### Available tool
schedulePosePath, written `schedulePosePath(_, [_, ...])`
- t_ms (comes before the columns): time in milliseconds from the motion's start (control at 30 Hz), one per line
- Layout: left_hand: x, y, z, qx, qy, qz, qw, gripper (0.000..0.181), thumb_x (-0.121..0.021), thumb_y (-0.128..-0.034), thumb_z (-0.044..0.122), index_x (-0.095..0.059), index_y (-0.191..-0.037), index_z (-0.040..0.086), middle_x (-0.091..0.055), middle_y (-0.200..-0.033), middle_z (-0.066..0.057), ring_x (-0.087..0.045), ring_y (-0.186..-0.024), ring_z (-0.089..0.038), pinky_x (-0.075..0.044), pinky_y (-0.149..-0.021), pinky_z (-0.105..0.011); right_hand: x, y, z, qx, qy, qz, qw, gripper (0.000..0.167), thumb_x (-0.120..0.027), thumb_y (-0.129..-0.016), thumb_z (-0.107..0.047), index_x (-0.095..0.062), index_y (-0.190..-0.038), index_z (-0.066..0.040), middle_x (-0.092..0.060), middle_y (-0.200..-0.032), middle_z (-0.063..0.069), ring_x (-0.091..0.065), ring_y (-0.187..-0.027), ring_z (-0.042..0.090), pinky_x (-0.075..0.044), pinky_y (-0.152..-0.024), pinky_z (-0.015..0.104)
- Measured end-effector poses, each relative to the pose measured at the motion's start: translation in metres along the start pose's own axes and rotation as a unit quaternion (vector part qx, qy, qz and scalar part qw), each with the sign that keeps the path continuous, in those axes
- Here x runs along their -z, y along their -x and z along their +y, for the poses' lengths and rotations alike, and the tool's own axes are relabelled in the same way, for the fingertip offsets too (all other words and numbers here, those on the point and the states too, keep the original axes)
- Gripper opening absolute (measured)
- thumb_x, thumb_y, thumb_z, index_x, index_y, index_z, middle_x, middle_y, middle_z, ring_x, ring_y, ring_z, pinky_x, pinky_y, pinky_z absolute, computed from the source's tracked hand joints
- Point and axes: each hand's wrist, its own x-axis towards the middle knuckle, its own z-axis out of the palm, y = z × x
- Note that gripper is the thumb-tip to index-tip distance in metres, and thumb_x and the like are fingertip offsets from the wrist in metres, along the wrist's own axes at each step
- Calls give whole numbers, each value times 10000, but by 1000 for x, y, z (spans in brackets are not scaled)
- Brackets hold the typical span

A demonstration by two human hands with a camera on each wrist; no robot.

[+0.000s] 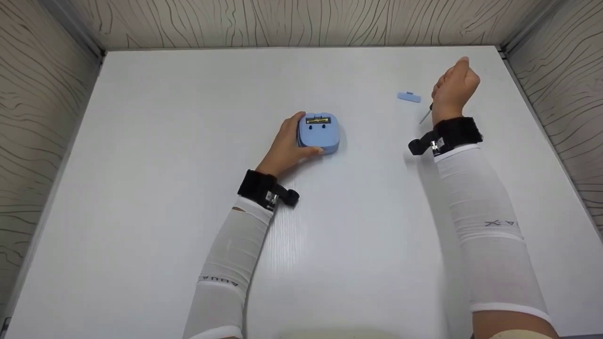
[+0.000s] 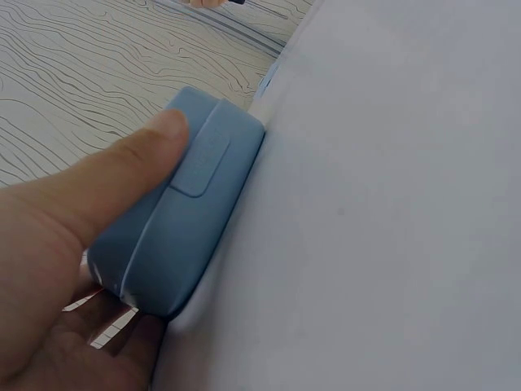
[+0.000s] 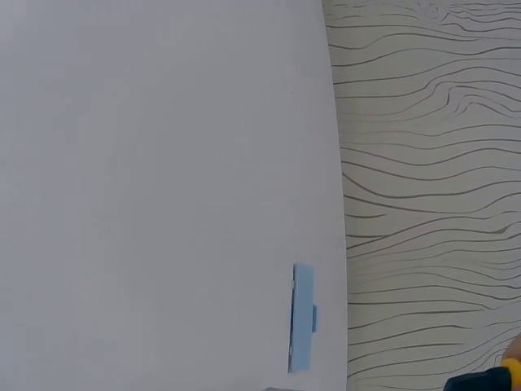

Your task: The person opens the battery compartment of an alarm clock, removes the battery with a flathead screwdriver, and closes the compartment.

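I have the left hand (image 1: 286, 142) gripping the box (image 1: 319, 138), battery (image 1: 318, 120) exposed; the right hand (image 1: 455, 91) clenches a screwdriver (image 3: 482, 380), near the cover (image 1: 409, 97) on the table (image 1: 188, 141).

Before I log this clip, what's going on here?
A person's left hand grips a rounded, light-blue plastic device on the white table; its open slot shows a gold-and-black battery. The right hand holds a thin-shafted tool with a dark-and-yellow handle, apparently a screwdriver. A narrow light-blue strip, likely the slot's cover, lies loose near that hand.
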Motion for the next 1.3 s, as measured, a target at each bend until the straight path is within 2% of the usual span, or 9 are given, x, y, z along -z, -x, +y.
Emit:
schedulePosePath(200, [-1, 1, 1, 62, 44, 3, 10000, 1034, -851, -837, 340, -200, -1619, 158, -325, -1577, -111, -346, -1437, -215, -268, -1202, -356, 9, -11, 4, 230, 690, 107, 9973, 613, -319, -1097, -162, -318, -489, -86, -334, -392, -27, -281, -305, 51, -189, -328, 180])
schedulePosePath(333, [-1, 0, 1, 50, 10, 17, 10000, 1040, -857, -831, 332, -202, -1619, 155, -333, -1571, -116, -350, -1437, -223, -269, -1202, -357, 16, -26, 14, 363, 1417, 284, 9888, 619, -343, -1094, -167, -328, -478, -110, -344, -400, -57, -296, -336, 30, -206, -364, 163])
schedulePosePath(433, [-1, 0, 2, 37, -22, 26, 10000, 1046, -858, -828, 340, -200, -1619, 150, -330, -1574, -120, -343, -1447, -229, -263, -1205, -353, 21, -36, 21, 578, 2307, 409, 9704, 616, -360, -1093, -178, -322, -479, -140, -341, -412, -93, -292, -362, -2, -205, -404, 153])
schedulePosePath(567, [-2, -1, 3, 38, -50, 3, 10000, 1053, -859, -824, 355, -200, -1618, 147, -323, -1583, -115, -331, -1458, -224, -257, -1206, -339, 28, -44, 25, 898, 3351, 427, 9369, 596, -367, -1093, -182, -301, -501, -155, -301, -446, -118, -239, -393, -40, -183, -453, 160])
schedulePosePath(767, [-3, 1, 7, -1, -110, -31, 9999, 1051, -859, -827, 347, -202, -1614, 118, -312, -1590, -126, -329, -1454, -221, -261, -1201, -326, 41, -49, 26, 1381, 4347, 172, 8898, 559, -361, -1096, -201, -292, -545, -141, -241, -510, -82, -179, -438, -21, -165, -492, 192])
schedulePosePath(933, [-3, 1, 8, 37, -104, -3, 9999, 1047, -862, -825, 340, -206, -1615, 134, -315, -1592, -117, -329, -1459, -221, -259, -1204, -331, 45, -52, 26, 1814, 4903, 0, 8525, 556, -349, -1101, -233, -301, -557, -131, -237, -520, -41, -156, -447, 42, -149, -490, 230])
schedulePosePath(1100, [-3, 0, 7, 35, -118, 6, 9999, 1045, -864, -823, 339, -212, -1614, 136, -322, -1588, -115, -333, -1457, -221, -266, -1201, -330, 49, -54, 29, 1995, 5171, -118, 8323, 545, -336, -1102, -257, -316, -574, -122, -252, -534, -25, -184, -471, 91, -153, -494, 260])
schedulePosePath(1200, [-3, 0, 6, 16, -111, 2, 9999, 1047, -865, -821, 340, -212, -1613, 135, -329, -1581, -117, -341, -1449, -221, -270, -1198, -334, 51, -54, 32, 1988, 5301, -254, 8239, 534, -343, -1098, -276, -333, -589, -114, -273, -551, -16, -215, -490, 112, -168, -504, 271])
schedulePosePath(1300, [-3, 0, 5, 10, -95, 1, 10000, 1048, -867, -819, 339, -213, -1613, 137, -334, -1576, -116, -346, -1443, -219, -273, -1198, -340, 55, -55, 34, 1803, 5438, -401, 8187, 488, -377, -1077, -301, -380, -628, -111, -337, -592, 0, -290, -516, 117, -226, -513, 261])
